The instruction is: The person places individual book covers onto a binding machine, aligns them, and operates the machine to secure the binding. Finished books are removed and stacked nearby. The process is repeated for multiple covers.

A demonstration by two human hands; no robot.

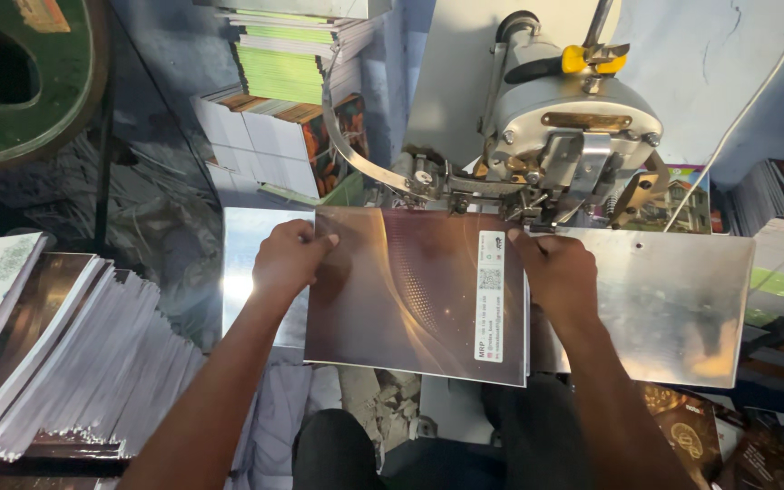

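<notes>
A booklet with a glossy brown cover [410, 290] lies flat on the metal table [673, 299] of a stitching machine. Its far edge sits under the machine's head [564, 127]. My left hand [288, 259] grips the booklet's left edge, fingers curled over the top corner. My right hand [560, 272] presses on the booklet's right edge, next to a white label strip [490, 295], close under the machine's stitching point [519, 209].
A fanned stack of unbound booklets [74, 354] lies at my left. Piles of printed books [283, 100] stand behind the machine at the back left. More booklets [710, 436] lie at the lower right. A dark green round object [20, 82] is at the top left.
</notes>
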